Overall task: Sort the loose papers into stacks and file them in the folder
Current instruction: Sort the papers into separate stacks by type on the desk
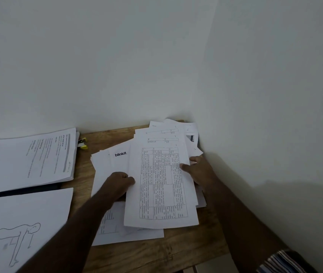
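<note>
A printed sheet with a table [160, 186] lies on top of a loose pile of papers on the wooden table [156, 253]. My left hand [117, 184] pinches its left edge and my right hand [198, 168] grips its right edge, thumb on top. Under it, a white sheet reading "blinkit" [120, 154] sticks out to the left. More table sheets [162, 134] fan out behind toward the corner. At left an open dark folder [19, 192] carries a stack of text pages [28, 158] on its far half and a sheet with a line drawing [19, 229] on its near half.
A yellow stapler [82, 143] lies behind the folder's far stack, against the wall. White walls close in the table at the back and right. A striped cloth [282, 261] shows at the bottom right, beside the table's near edge.
</note>
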